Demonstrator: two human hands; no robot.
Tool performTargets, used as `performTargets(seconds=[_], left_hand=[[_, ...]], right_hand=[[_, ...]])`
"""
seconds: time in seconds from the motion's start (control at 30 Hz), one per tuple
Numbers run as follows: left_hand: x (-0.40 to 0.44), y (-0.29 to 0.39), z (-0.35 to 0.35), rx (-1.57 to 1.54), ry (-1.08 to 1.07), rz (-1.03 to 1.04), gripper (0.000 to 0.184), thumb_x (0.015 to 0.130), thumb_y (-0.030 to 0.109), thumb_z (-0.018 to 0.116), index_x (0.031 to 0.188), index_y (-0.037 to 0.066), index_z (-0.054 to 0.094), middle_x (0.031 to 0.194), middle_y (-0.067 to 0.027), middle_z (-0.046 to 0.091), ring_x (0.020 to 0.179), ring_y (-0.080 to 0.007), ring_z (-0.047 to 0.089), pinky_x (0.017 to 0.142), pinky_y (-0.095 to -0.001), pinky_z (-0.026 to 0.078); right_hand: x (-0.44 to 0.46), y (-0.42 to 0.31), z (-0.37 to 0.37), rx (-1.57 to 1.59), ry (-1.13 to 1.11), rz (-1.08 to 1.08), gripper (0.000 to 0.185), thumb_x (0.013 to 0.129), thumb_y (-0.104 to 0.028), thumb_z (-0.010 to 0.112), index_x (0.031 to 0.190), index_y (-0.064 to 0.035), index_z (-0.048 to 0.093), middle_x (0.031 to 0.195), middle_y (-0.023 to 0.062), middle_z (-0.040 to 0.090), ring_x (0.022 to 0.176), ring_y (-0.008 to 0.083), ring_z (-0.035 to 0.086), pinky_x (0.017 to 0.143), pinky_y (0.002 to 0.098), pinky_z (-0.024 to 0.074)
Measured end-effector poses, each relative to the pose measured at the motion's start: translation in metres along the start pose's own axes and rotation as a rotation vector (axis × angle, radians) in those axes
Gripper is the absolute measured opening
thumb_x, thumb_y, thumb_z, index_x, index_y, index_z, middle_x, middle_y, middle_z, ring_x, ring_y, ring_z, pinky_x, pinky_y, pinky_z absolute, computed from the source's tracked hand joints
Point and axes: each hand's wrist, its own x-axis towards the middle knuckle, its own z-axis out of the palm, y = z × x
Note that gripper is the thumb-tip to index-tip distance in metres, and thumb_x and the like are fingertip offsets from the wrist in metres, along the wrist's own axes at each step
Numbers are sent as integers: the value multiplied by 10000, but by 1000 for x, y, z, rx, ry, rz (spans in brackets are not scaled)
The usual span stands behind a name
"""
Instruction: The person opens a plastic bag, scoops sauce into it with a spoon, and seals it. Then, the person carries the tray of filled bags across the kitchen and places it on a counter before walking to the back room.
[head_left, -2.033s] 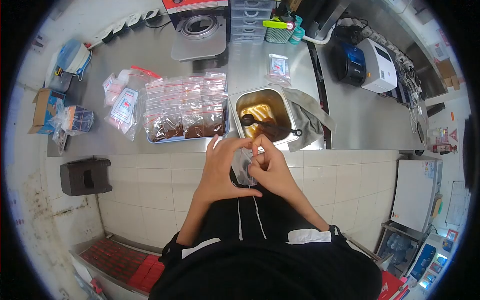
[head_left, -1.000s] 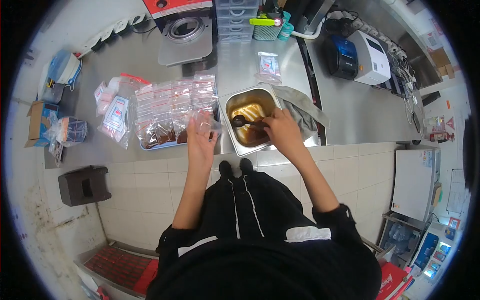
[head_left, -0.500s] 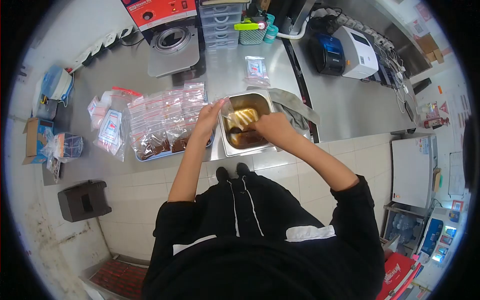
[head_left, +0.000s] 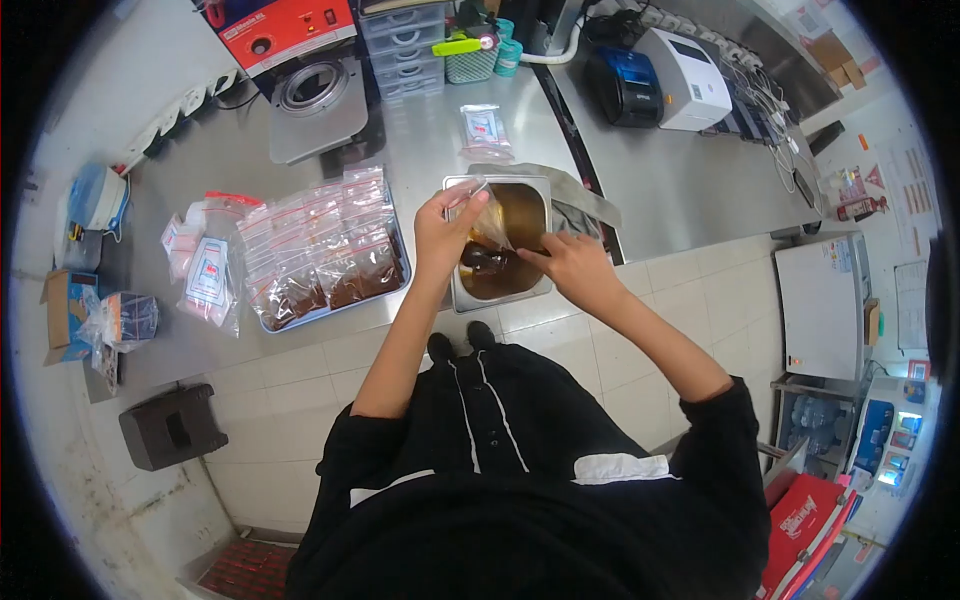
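Note:
My left hand (head_left: 445, 232) grips a small clear plastic bag (head_left: 490, 222) at its upper edge, over the left part of a steel container (head_left: 545, 215). Dark brown sauce (head_left: 500, 280) lies in the container. The fingers of my right hand (head_left: 580, 268) are closed on the handle of a black spoon (head_left: 520, 254), whose bowl sits low in the container near the bag. To the left, a blue-rimmed tray (head_left: 405, 250) holds rows of clear zip bags (head_left: 365, 270), the front ones with brown contents. A grey cloth (head_left: 585, 212) lies beside the container.
Packs of bags (head_left: 208, 285) lie left of the tray. Behind stand a red sealing machine (head_left: 290, 35), clear drawers (head_left: 405, 50) and a green basket (head_left: 470, 65). Another bag pack (head_left: 485, 130) lies behind the container. Two printers (head_left: 680, 80) stand at the right.
My left hand has brought the bag from near my body to above the container. My right hand has let go of the bag and taken the spoon. The view has shifted to the right.

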Motion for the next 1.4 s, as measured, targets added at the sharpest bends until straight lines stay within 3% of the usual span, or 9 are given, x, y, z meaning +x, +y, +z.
performTargets(seconds=[0.1,0.3,0.4,0.57,0.7,0.77,1.17,1.23,1.4], left_hand=[[-6,3,8,42,-5,36,390,749,249,690,1030,-11,616,956,-99,622,933,-151,551,844,-268,395],[-13,9,13,56,-25,52,369,760,229,678,1036,-7,611,939,-74,606,907,-138,548,821,-257,402],[-16,10,15,74,-22,67,362,763,221,676,1041,-1,610,932,-68,598,903,-133,544,812,-249,403],[-19,14,16,101,-22,47,366,763,217,676,1048,-1,606,942,-68,594,901,-132,541,810,-246,402],[-22,13,16,65,-27,50,368,766,217,674,1055,1,602,953,-67,594,912,-136,540,819,-249,402],[-22,16,17,60,-32,68,367,768,217,673,1057,2,602,955,-66,594,916,-137,539,821,-251,402],[-32,21,24,71,-39,23,367,754,216,685,1045,7,604,923,-52,570,823,-121,542,738,-252,440],[-32,21,27,68,-50,160,386,739,214,697,1049,5,602,881,-51,556,790,-126,533,727,-253,432],[-34,18,32,160,-55,190,400,723,203,706,1051,0,598,844,-61,545,794,-142,540,751,-258,424]], right_hand=[[-3,-7,10,21,82,39,297,719,-127,558,1001,-164,643,790,30,517,759,167,560,589,305,426],[-22,-14,0,131,-56,284,331,698,-57,550,991,-174,651,765,56,509,736,207,544,599,337,412],[-19,-21,12,142,107,348,344,691,-54,554,998,-172,652,748,65,506,730,213,546,586,345,414],[-34,-31,5,215,18,467,379,685,-33,545,1025,-167,645,726,81,497,690,220,546,547,344,432],[-32,-36,21,249,147,477,367,687,-27,542,1013,-158,650,721,91,495,667,237,550,531,348,445],[-41,-41,22,316,-8,520,374,686,-21,538,1023,-145,643,724,98,496,663,252,558,532,360,457],[-29,-47,3,326,34,595,370,717,-7,531,1067,-103,604,766,120,524,678,267,581,541,345,479],[-29,-47,12,311,-17,596,365,717,-8,534,1063,-99,604,767,121,530,681,264,583,537,347,481],[-30,-48,5,249,-30,586,354,715,-15,539,1059,-79,595,762,119,545,678,256,590,522,343,488]])
